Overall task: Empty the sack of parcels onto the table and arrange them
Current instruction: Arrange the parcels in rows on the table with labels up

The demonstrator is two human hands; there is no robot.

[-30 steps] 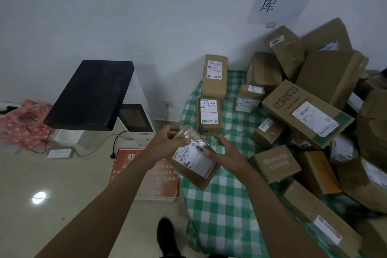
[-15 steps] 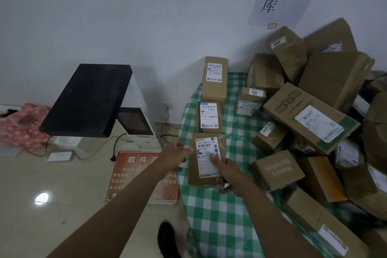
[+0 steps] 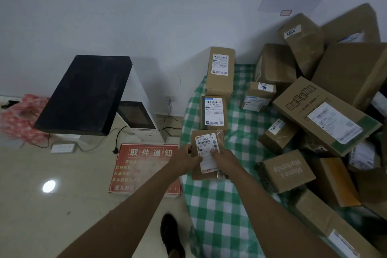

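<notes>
On the bench's [image 3: 211,211] left edge, both hands, left [image 3: 185,158] and right [image 3: 225,158], pinch a small parcel [image 3: 207,153] label-up, setting it below 2 boxes [image 3: 213,112] so it likely extends that neat column, apart from the heap [image 3: 326,115].

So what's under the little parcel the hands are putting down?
The green checked tablecloth lies under the small parcel. Both hands, left and right, cover its lower half, so anything hidden there cannot be seen.
</notes>
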